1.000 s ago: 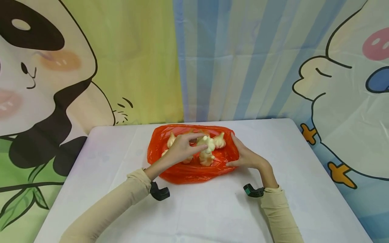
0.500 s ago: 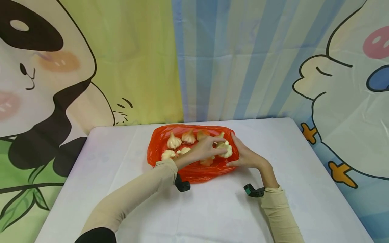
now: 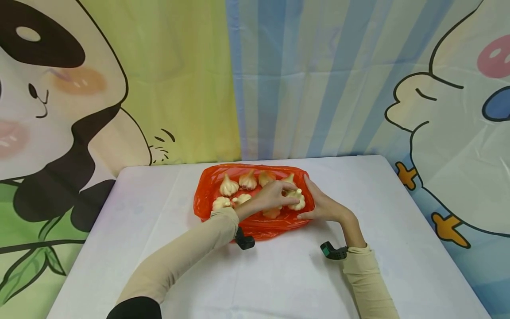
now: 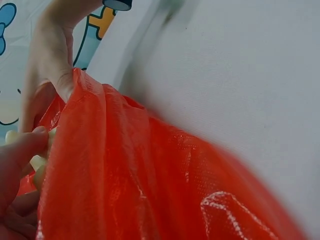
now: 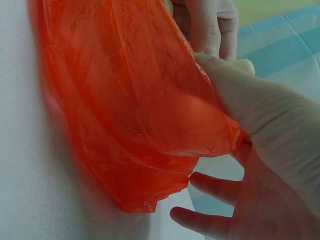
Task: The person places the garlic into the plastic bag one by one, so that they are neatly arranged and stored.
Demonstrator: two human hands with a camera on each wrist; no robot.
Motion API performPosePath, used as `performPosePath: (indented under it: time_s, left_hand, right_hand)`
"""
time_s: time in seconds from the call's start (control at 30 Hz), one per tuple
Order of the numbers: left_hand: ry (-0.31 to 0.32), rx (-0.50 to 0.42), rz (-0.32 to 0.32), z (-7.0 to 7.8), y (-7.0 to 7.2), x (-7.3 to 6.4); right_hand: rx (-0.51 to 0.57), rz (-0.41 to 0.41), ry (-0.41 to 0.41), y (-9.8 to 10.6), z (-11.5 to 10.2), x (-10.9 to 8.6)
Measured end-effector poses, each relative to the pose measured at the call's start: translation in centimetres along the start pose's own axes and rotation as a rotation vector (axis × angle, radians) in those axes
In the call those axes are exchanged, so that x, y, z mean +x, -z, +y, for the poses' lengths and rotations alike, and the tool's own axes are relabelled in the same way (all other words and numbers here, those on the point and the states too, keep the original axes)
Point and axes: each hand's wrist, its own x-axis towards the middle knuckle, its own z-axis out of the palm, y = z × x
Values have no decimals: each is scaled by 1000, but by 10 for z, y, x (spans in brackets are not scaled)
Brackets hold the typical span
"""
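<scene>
An open red plastic bag (image 3: 260, 232) lies on the white table with several garlic bulbs (image 3: 229, 185) inside. At its right end, my left hand (image 3: 274, 196) pinches a pale garlic bulb (image 3: 298, 202) between thumb and fingers, low inside the bag. My right hand (image 3: 326, 205) holds the bag's right edge. In the right wrist view its thumb (image 5: 235, 90) hooks over the rim, and the other fingers spread along the outside. The bag wall (image 4: 125, 165) hides much of the bulb in the left wrist view.
More garlic bulbs (image 3: 248, 180) stand along the bag's back side, others toward its front. The white table (image 3: 279, 283) ends at a cartoon-printed curtain (image 3: 191, 88) behind. Dark wrist devices (image 3: 334, 251) sit on both wrists.
My left hand has carried the garlic bulb rightward from above the bag's middle and lowered it at the right end. The right hand has stayed on the bag's edge.
</scene>
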Motion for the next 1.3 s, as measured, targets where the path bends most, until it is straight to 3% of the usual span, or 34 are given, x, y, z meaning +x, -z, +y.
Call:
performPosePath:
  time_s: [0.23,0.43,0.67,0.83,1.0,1.13,1.23,1.3]
  left_hand:
    - [-19,31,-33,-2,-6,6]
    - [2,13,-25,-2,-6,8]
    - [53,-5,-59,-2,-3,6]
    - [60,-8,-35,-1,4,0]
    - [69,8,49,1,18,-18]
    - [-28,75,164,1,37,-44]
    - [-69,210,248,-3,56,-67]
    - [-29,339,278,-6,69,-80]
  right_hand:
    - [0,0,-10,0,0,0]
    - [-9,0,-14,-1,0,0]
    - [-5,1,-2,0,0,-1]
    - [-1,8,3,-1,0,0]
    - [-52,43,-5,0,-4,-1]
    - [-117,129,18,2,-7,-2]
    - [-162,212,25,3,-8,-2]
    - [-190,266,17,3,-9,-2]
